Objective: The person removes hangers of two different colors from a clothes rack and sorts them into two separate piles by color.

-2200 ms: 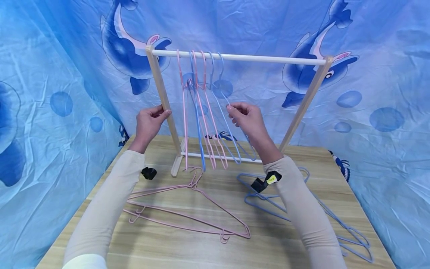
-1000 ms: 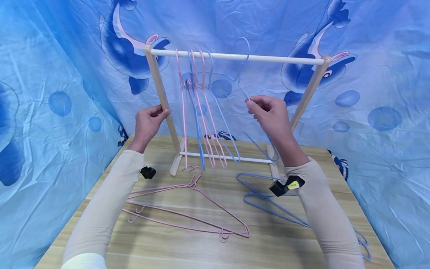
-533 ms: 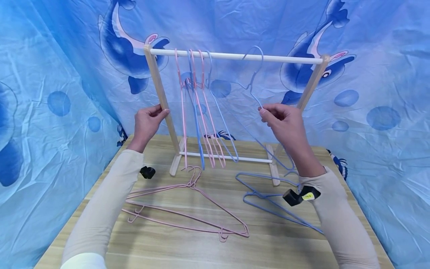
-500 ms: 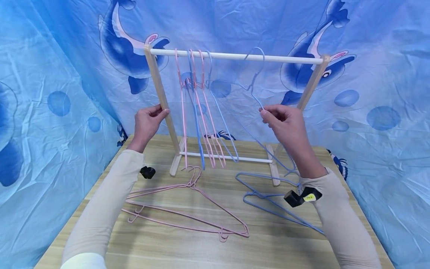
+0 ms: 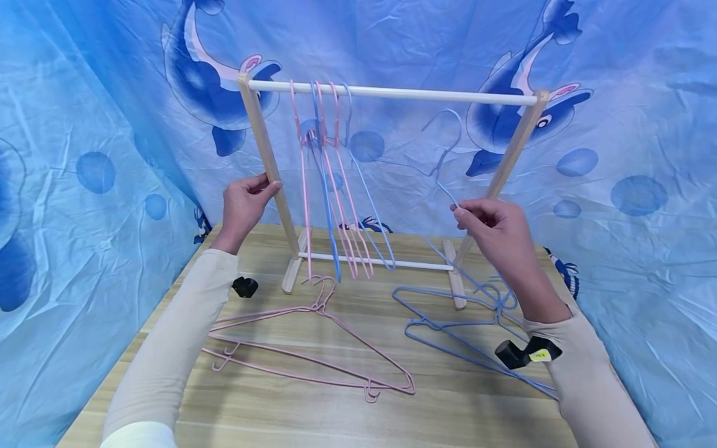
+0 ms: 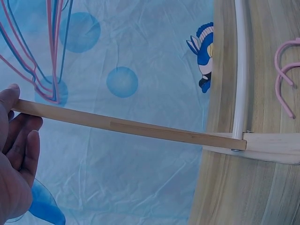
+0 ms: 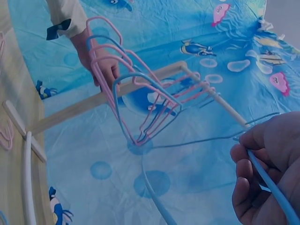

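My left hand (image 5: 246, 205) holds the left wooden post (image 5: 261, 137) of a small garment rack, thumb in front. In the left wrist view, the fingers (image 6: 29, 154) wrap that post (image 6: 108, 123). My right hand (image 5: 498, 236) pinches the shoulder of a blue clothes hanger (image 5: 437, 170) between thumb and fingertips. This hanger's hook is below the white rail (image 5: 403, 93), apart from it. From the rail's left part hang three pink hangers (image 5: 305, 199) and two blue hangers (image 5: 365, 186). The right wrist view shows the held hanger (image 7: 269, 183) running under my right hand (image 7: 276, 150).
Two or more pink hangers (image 5: 320, 307) lie overlapping on the wooden table (image 5: 291, 417) in front of the rack. Blue hangers (image 5: 428, 322) lie at the right, partly behind my right forearm. The rack's lower rail (image 5: 381, 262) runs near the table. A blue dolphin-print curtain (image 5: 358, 37) encloses the back and sides.
My right hand has taken the rightmost blue hanger off the rail and moved it right, then down below the rail. My left hand has stayed on the post.
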### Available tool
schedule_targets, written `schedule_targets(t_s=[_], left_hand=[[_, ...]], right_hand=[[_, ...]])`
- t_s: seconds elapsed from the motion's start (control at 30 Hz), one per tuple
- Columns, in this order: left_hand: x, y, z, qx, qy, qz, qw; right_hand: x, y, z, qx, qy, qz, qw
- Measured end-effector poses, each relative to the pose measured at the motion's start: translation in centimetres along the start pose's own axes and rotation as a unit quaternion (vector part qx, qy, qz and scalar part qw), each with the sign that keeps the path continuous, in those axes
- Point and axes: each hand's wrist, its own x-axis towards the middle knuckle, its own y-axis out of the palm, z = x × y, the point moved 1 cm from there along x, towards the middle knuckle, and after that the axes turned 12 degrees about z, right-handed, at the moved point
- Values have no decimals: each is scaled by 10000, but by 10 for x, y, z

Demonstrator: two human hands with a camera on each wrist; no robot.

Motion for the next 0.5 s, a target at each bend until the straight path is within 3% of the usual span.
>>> schedule_targets(t_s=[0.23,0.5], left_hand=[[0,0,-1,-18,1,36,10000],[0,-1,-2,-21,-75,9,10000]], right_hand=[[-20,-10,-19,0,197,90,9998],[-44,-23,-47,-365,34,218,9991]])
